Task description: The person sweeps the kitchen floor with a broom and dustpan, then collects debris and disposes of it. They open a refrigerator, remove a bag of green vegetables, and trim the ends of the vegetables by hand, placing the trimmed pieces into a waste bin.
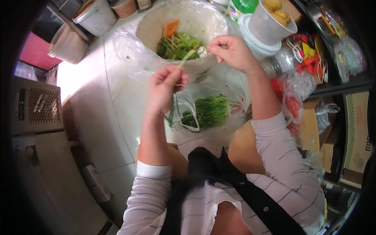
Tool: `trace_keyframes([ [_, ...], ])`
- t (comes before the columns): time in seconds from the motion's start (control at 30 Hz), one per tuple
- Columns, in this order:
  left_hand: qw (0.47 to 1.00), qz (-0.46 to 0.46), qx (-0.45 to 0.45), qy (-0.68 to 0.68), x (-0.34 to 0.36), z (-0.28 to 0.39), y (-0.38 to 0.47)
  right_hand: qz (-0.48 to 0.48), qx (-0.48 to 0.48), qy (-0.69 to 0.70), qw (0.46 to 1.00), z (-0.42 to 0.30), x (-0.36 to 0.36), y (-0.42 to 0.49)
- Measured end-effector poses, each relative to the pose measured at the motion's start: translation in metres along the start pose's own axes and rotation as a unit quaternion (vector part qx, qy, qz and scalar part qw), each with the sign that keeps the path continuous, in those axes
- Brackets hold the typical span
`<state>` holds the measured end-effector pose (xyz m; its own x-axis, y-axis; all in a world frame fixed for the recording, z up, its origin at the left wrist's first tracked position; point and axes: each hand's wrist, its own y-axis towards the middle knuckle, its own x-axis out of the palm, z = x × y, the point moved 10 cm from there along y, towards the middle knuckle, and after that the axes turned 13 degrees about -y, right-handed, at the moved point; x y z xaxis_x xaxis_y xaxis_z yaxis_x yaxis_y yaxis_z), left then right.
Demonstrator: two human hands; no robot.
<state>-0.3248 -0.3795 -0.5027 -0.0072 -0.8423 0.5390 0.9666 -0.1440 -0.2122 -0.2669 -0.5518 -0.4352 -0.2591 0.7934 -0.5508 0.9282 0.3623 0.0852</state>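
Observation:
My left hand (167, 85) is shut on a slender green stalk, likely a scallion (187, 58), whose pale end points up and right over the bin. Darker green leaves hang below that hand. My right hand (229, 53) is just beyond the stalk's pale end, thumb and fingers pinched together; whether a thin scrap is between them is too small to tell. Under both hands stands a round bin (147, 29) with a clear plastic liner, holding green leafy trimmings (179, 47) and an orange piece (172, 28). Nearer me, a clear plastic bag (189, 102) of thin green stalks (213, 110) lies on the floor.
Potatoes (277, 14) fill a white tub (265, 20) stacked on a lidded bucket (258, 48) at right. Beside it are a plastic bottle (280, 61) and a shelf with cardboard boxes (311, 126). Buckets (67, 44) stand at upper left, a vented appliance (38, 105) at left.

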Motion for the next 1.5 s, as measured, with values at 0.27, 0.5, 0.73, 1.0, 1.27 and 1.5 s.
trace_keyframes([
  [0.27,0.988,-0.093,-0.003,-0.119,0.0,0.022,-0.009,-0.492,0.16,-0.388,0.763,0.192,0.123,-0.107],
  [0.5,0.99,-0.097,-0.001,-0.101,0.005,0.02,-0.015,-0.408,0.183,-0.564,0.694,0.277,0.118,-0.146],
  [0.73,0.996,-0.074,0.0,-0.057,0.007,0.017,-0.015,-0.358,0.16,-0.575,0.718,0.276,0.131,-0.157],
  [1.0,0.997,-0.062,-0.015,-0.032,0.009,0.011,-0.014,-0.344,0.193,-0.55,0.736,0.293,0.131,-0.164],
  [1.27,0.998,-0.051,-0.015,-0.022,0.01,0.007,-0.012,-0.262,0.146,-0.512,0.805,0.288,0.134,-0.155],
  [1.5,0.999,-0.048,-0.018,0.001,0.008,0.004,-0.01,-0.292,0.085,-0.453,0.838,0.271,0.158,-0.152],
])
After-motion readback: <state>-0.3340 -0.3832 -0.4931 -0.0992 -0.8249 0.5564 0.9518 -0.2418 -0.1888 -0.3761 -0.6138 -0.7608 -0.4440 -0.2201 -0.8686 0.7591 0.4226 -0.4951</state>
